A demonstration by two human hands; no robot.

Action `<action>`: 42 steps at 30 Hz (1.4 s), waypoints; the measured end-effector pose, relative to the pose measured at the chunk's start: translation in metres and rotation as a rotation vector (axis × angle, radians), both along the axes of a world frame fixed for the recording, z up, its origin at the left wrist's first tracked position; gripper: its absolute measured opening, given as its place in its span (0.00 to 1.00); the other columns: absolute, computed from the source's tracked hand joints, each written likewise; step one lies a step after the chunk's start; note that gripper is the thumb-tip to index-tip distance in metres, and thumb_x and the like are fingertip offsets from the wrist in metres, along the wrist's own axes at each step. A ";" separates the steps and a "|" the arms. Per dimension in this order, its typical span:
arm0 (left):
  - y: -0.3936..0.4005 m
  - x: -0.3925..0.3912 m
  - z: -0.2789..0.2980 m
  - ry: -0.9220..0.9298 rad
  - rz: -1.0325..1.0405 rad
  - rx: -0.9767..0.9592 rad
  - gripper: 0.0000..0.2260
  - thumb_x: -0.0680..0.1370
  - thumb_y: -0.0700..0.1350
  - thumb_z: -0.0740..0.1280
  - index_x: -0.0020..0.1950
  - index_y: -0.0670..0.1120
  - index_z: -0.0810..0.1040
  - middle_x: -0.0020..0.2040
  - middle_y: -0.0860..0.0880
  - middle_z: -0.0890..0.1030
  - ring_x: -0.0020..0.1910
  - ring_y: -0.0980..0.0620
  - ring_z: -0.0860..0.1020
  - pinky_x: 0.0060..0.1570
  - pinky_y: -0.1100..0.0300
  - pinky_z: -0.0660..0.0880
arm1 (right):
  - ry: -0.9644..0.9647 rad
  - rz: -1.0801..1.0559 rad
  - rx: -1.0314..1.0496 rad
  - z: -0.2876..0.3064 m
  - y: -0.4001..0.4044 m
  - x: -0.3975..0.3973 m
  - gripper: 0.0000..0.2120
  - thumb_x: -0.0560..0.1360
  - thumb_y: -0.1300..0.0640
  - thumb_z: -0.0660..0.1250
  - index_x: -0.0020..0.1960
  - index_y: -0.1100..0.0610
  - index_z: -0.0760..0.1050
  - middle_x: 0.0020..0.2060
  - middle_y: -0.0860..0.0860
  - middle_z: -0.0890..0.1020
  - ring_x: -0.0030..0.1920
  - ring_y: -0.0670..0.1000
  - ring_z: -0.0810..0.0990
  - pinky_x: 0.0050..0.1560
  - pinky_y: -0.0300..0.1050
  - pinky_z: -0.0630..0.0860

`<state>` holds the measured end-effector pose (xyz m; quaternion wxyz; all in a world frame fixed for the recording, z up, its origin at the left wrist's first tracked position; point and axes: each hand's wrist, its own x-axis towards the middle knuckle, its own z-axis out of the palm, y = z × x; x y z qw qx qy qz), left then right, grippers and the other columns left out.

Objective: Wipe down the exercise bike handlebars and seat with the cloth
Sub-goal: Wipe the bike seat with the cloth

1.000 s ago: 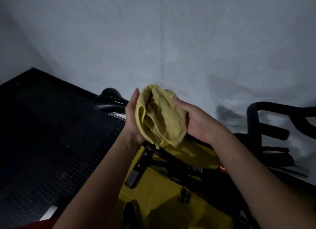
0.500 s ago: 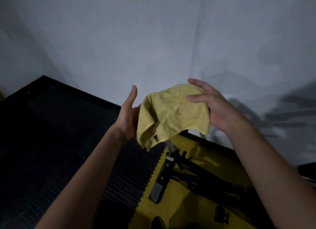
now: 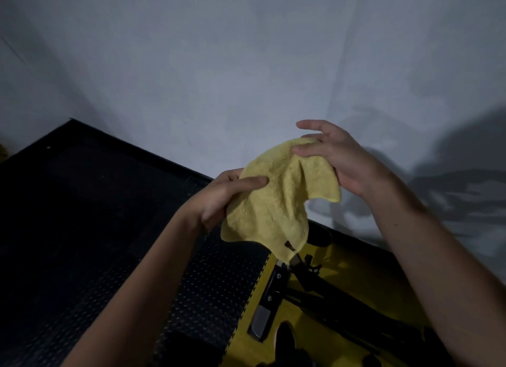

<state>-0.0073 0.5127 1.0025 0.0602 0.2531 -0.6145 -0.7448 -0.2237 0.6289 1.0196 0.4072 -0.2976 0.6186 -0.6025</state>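
Your left hand (image 3: 219, 199) pinches the yellow cloth (image 3: 276, 199) — thumb on top; your right hand (image 3: 342, 161) grips its upper edge, fingers spread.

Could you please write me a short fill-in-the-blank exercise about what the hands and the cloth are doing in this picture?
1. The cloth held between the two hands is ____ in colour.
2. The left hand pins the cloth's left edge with its ____ laid on top.
3. The right hand holds the cloth at its ____ edge.
4. The cloth hangs in the air above a black frame on a ____ floor mat.

Missing words: yellow; thumb; upper; yellow
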 end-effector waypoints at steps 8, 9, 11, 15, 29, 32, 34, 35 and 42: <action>-0.020 -0.041 0.009 0.142 0.036 0.072 0.14 0.81 0.39 0.66 0.66 0.41 0.75 0.56 0.43 0.83 0.53 0.46 0.83 0.50 0.56 0.81 | -0.006 -0.079 0.253 -0.045 -0.021 -0.002 0.21 0.75 0.35 0.67 0.63 0.44 0.76 0.62 0.47 0.79 0.61 0.52 0.79 0.67 0.55 0.74; -0.022 -0.045 0.009 0.161 0.035 0.080 0.15 0.81 0.38 0.65 0.68 0.41 0.74 0.58 0.42 0.83 0.54 0.45 0.83 0.51 0.55 0.81 | -0.054 -0.080 0.296 -0.050 -0.021 -0.001 0.24 0.75 0.32 0.65 0.64 0.46 0.75 0.61 0.50 0.79 0.60 0.53 0.80 0.65 0.56 0.75; -0.028 -0.054 0.006 0.187 0.032 0.097 0.15 0.81 0.36 0.65 0.67 0.44 0.75 0.60 0.42 0.83 0.57 0.44 0.83 0.54 0.53 0.81 | -0.211 -0.077 0.363 -0.055 -0.019 0.000 0.33 0.73 0.28 0.65 0.65 0.53 0.76 0.59 0.58 0.82 0.57 0.59 0.83 0.60 0.57 0.80; -0.043 -0.063 0.001 0.184 -0.030 0.132 0.11 0.80 0.35 0.66 0.60 0.46 0.77 0.56 0.44 0.83 0.56 0.44 0.83 0.51 0.52 0.81 | -0.517 -0.050 0.283 -0.061 -0.016 0.004 0.45 0.69 0.26 0.67 0.67 0.64 0.76 0.61 0.65 0.81 0.61 0.65 0.82 0.66 0.64 0.74; -0.103 -0.045 -0.012 0.139 -0.288 -0.133 0.19 0.75 0.27 0.68 0.63 0.42 0.79 0.56 0.43 0.85 0.56 0.43 0.83 0.55 0.49 0.81 | -0.239 -0.516 -0.001 -0.047 -0.003 0.075 0.25 0.78 0.63 0.69 0.73 0.53 0.68 0.55 0.53 0.83 0.49 0.47 0.86 0.48 0.44 0.81; -0.111 -0.040 -0.018 0.123 -0.169 -0.209 0.17 0.75 0.30 0.72 0.61 0.43 0.81 0.54 0.47 0.86 0.54 0.48 0.84 0.52 0.54 0.81 | -0.201 -0.581 -0.114 -0.045 0.006 0.090 0.24 0.75 0.68 0.71 0.68 0.51 0.73 0.48 0.54 0.83 0.40 0.47 0.84 0.40 0.42 0.81; -0.110 -0.037 -0.019 0.135 -0.128 -0.217 0.15 0.73 0.32 0.75 0.60 0.41 0.82 0.53 0.46 0.86 0.52 0.50 0.85 0.49 0.57 0.81 | -0.161 -0.568 -0.123 -0.044 0.006 0.096 0.25 0.71 0.66 0.74 0.65 0.50 0.76 0.54 0.57 0.82 0.46 0.51 0.85 0.47 0.47 0.82; -0.109 -0.037 -0.019 0.147 -0.115 -0.215 0.14 0.73 0.33 0.75 0.58 0.40 0.82 0.52 0.44 0.86 0.50 0.51 0.85 0.47 0.59 0.81 | -0.157 -0.574 -0.125 -0.042 0.005 0.098 0.26 0.69 0.64 0.75 0.64 0.49 0.77 0.55 0.56 0.81 0.48 0.51 0.85 0.48 0.48 0.82; -0.094 -0.041 -0.009 0.247 -0.004 -0.310 0.09 0.71 0.34 0.78 0.46 0.44 0.81 0.38 0.53 0.81 0.42 0.55 0.81 0.43 0.61 0.80 | 0.183 -0.624 0.006 -0.028 0.010 0.094 0.37 0.63 0.67 0.82 0.65 0.42 0.76 0.62 0.52 0.76 0.58 0.56 0.82 0.48 0.50 0.84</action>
